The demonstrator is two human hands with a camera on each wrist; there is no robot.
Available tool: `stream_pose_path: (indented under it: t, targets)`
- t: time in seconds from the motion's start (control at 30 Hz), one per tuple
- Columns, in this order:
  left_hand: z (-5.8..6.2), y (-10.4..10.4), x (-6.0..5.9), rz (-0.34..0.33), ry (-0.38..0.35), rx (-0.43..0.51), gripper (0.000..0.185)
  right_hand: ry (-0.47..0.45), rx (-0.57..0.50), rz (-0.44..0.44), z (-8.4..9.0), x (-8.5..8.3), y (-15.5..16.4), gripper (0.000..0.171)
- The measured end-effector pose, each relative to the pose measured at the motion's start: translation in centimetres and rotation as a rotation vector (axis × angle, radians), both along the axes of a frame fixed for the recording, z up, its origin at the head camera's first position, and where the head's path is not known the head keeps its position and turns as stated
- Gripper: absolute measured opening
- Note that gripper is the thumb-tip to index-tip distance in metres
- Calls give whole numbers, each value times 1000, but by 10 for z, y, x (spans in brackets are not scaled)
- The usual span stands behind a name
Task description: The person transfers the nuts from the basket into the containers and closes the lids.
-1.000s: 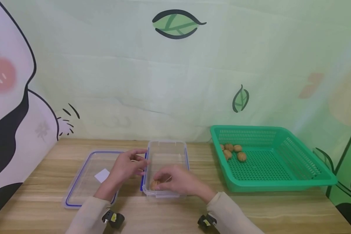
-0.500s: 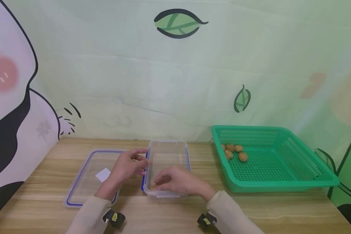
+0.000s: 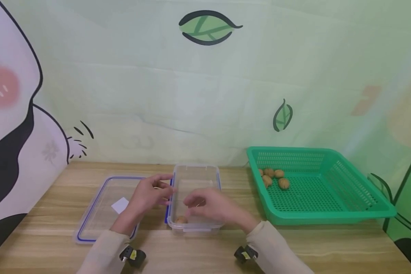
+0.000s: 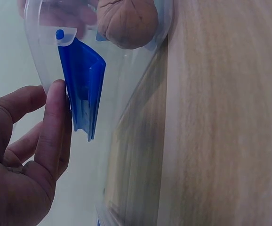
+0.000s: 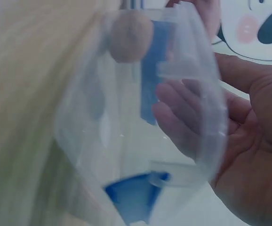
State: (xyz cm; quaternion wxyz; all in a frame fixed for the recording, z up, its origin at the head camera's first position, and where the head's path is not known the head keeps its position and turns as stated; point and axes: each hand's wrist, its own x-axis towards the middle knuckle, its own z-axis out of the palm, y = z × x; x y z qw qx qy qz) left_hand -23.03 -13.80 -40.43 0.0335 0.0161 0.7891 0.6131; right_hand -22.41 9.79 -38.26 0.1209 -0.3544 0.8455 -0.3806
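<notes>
Lying on the left of the wooden table (image 3: 346,249), a clear lid (image 3: 97,211) with a blue seal carries a white label (image 3: 120,205); the left forearm and sleeve cover part of its right side. Next, the left hand (image 3: 150,193) reaches in with fingers extended and slightly spread, their tips touching the left wall of a clear container (image 3: 195,186), pinching nothing. The left wrist view shows this contact close up, beside a blue latch (image 4: 82,77) that the head view reduces to a thin strip. Inside the container, at its near left corner, rests a single walnut (image 3: 181,220), whose ridged shell is plain to the left wrist camera but smeared in the right one. Just right of it, the right hand (image 3: 210,207) hangs over the container, palm turned inward, thumb and fingers loosely curved and parted, with nothing in their hold. The right wrist view reveals those fingers through the translucent wall, along with another blue latch (image 5: 135,195) that the head view hides behind the hand; blur makes finer detail there hard to read. Farther right, well apart, stands a green basket (image 3: 328,219) with walnuts (image 3: 284,183) gathered at its left end, the leftmost partly hidden by the rim.
</notes>
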Motion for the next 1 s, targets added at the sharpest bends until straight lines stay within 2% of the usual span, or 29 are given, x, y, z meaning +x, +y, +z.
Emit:
stream_pose_path:
  t: [0.3, 0.43, 0.57, 0.77, 1.0]
  targets:
    - [1, -1, 0, 6, 6, 4, 50, 27, -69, -81, 26, 3, 15, 25]
    - [0, 0, -1, 17, 6, 27, 49, 80, -99, -91, 39, 2, 28, 27]
    - [0, 1, -1, 22, 11, 24, 48, 148, -101, -131, 57, 4, 46, 29]
    - [0, 0, 0, 24, 13, -2, 46, 178, -106, -197, 82, 6, 71, 31]
    - [-1, 1, 1, 25, 7, 34, 46, 226, -38, -278, 101, 4, 97, 30]
